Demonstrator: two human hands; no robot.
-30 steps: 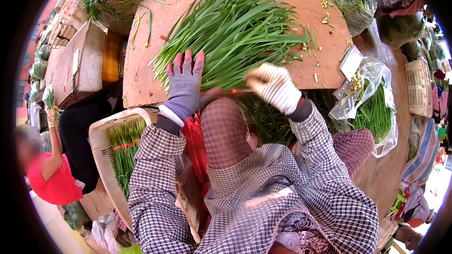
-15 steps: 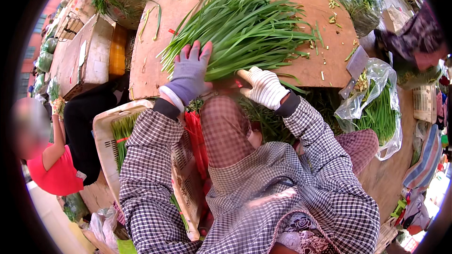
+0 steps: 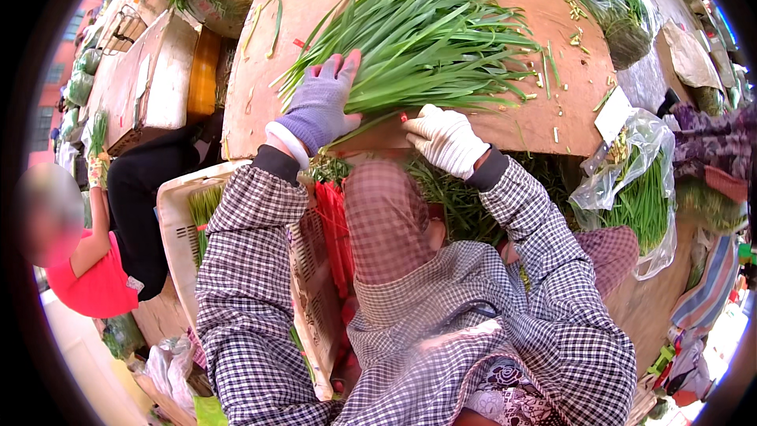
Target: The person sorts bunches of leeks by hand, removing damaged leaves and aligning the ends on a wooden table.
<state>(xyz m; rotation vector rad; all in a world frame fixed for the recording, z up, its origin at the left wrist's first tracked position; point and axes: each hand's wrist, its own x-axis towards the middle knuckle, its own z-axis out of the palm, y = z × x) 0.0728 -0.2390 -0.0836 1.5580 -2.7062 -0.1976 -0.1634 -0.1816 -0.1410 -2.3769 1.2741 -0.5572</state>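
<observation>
A large loose heap of green garlic chives (image 3: 426,39) lies across the wooden board in front of me. My left hand (image 3: 318,106), in a purple-grey glove with pink fingertips, rests with fingers spread on the near left end of the heap. Just below the heap's near edge, my right hand (image 3: 445,140) in a white knit glove has its fingers curled together. A small red bit (image 3: 404,117) shows at its fingertips; whether something is pinched there is unclear. One thin green strand runs between the two hands.
Trimmed bits litter the right side of the board (image 3: 572,122). A cleaver-like blade (image 3: 613,116) and a plastic bag of chives (image 3: 643,197) are at right. A cream crate (image 3: 175,225) stands by my left arm. Another person (image 3: 91,268) sits at far left.
My right hand's extended finger has drawn in and its fingers are now curled. The left hand stays on the chives. The whole view has shifted slightly.
</observation>
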